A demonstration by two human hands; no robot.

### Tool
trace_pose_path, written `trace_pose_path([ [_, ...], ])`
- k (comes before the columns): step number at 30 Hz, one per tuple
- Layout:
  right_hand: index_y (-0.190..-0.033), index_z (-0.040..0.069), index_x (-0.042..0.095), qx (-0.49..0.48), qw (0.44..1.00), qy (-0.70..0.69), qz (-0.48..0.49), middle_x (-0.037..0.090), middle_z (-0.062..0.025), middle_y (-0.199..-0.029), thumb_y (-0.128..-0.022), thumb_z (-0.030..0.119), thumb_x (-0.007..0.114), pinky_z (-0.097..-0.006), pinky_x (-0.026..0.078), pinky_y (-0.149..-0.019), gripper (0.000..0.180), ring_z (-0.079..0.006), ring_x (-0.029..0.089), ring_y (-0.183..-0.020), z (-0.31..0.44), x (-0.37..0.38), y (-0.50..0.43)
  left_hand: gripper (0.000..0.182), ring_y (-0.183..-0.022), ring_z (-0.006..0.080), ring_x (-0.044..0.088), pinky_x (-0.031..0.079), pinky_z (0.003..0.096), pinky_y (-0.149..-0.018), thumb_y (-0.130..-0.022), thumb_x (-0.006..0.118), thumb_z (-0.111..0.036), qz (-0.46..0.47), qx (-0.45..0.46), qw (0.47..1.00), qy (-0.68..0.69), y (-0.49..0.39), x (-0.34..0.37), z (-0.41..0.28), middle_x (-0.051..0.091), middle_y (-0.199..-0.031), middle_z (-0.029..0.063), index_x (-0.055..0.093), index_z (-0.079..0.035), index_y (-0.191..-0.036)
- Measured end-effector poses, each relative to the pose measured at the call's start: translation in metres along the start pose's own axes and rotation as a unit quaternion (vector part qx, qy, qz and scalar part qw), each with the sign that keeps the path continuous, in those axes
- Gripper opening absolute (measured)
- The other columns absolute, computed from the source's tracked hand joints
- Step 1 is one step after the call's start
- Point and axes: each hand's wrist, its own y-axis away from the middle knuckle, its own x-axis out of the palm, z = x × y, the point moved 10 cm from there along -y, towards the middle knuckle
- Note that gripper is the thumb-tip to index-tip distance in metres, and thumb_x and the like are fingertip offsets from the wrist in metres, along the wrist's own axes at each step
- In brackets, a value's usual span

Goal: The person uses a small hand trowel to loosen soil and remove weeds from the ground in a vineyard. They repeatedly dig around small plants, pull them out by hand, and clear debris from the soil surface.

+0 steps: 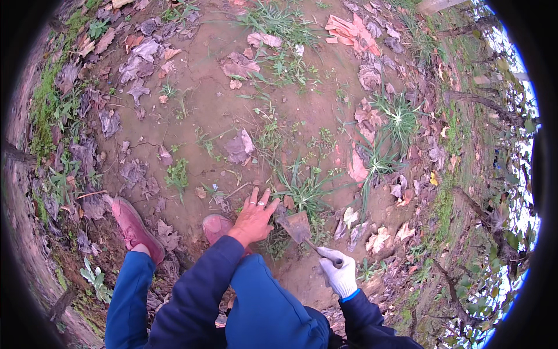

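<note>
My left hand (253, 219), bare and with rings on it, is spread low over the soil beside a grass clump (305, 189); it holds nothing. My right hand (339, 269) wears a white knit glove and grips the handle of a small hand trowel. The trowel's flat, soil-stained metal blade (297, 227) points up and left, just right of my left hand and below the grass clump. Whether the blade touches the ground cannot be told.
Bare soil with dry leaves (239, 146) and more grass clumps (399, 118) lies ahead. Reddish scraps (354, 34) lie at the upper right. Woody vine trunks (484, 102) line the right side. My pink shoes (133, 224) stand at the lower left.
</note>
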Motion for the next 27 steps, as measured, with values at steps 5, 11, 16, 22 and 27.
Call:
trace_pose_path([
  [5, -0.112, -0.001, 0.064, -0.237, 0.946, 0.116, -0.188, 0.068, -0.0065, -0.095, -0.085, -0.002, 0.059, -0.0211, 0.048, -0.062, 0.028, -0.0075, 0.06, -0.069, 0.037, -0.014, -0.04, 0.054, -0.136, 0.0362, 0.028, 0.023, 0.0513, -0.111, -0.075, 0.069, -0.019, 0.073, 0.048, 0.996, -0.029, 0.015, 0.04, -0.007, 0.039, -0.141, 0.0161, 0.053, -0.006, -0.125],
  [11, -0.11, 0.001, 0.064, -0.215, 0.958, 0.079, -0.17, 0.069, -0.0109, -0.102, -0.085, 0.002, 0.061, -0.0228, 0.047, -0.069, 0.026, -0.011, 0.061, -0.077, -0.006, 0.033, -0.102, 0.046, -0.13, 0.0359, 0.037, 0.032, 0.047, -0.107, -0.077, 0.066, -0.012, 0.022, 0.072, 0.996, 0.052, 0.014, 0.026, -0.013, 0.038, -0.141, 0.0151, 0.054, -0.003, -0.12],
  [16, -0.111, 0.001, 0.064, -0.231, 0.952, 0.049, -0.194, 0.068, -0.0121, -0.102, -0.085, 0.002, 0.06, -0.0262, 0.05, -0.076, 0.026, -0.016, 0.065, -0.086, -0.016, 0.03, -0.093, 0.066, -0.132, 0.0393, 0.034, 0.037, 0.047, -0.102, -0.077, 0.066, -0.008, -0.039, 0.069, 0.997, 0.013, -0.02, -0.013, -0.021, 0.024, -0.151, 0.0142, 0.039, -0.005, -0.136],
  [22, -0.111, -0.002, 0.063, -0.27, 0.938, 0.065, -0.205, 0.067, -0.0088, -0.097, -0.087, -0.002, 0.056, -0.0226, 0.047, -0.066, 0.025, -0.0103, 0.059, -0.074, 0.001, 0.036, -0.09, 0.068, -0.13, 0.0392, 0.036, 0.037, 0.0456, -0.101, -0.08, 0.066, -0.013, 0.009, 0.045, 0.999, -0.026, -0.051, -0.018, -0.014, 0.026, -0.151, 0.0111, 0.034, -0.004, -0.14],
  [27, -0.109, -0.001, 0.063, -0.197, 0.956, 0.056, -0.209, 0.068, -0.0139, -0.102, -0.086, 0.001, 0.058, -0.027, 0.049, -0.081, 0.024, -0.0175, 0.066, -0.092, -0.006, 0.032, -0.097, 0.061, -0.12, 0.0371, 0.047, 0.038, 0.043, -0.101, -0.081, 0.066, -0.021, 0.011, 0.028, 0.999, -0.042, -0.051, 0.006, -0.003, 0.048, -0.133, 0.0144, 0.042, -0.004, -0.134],
])
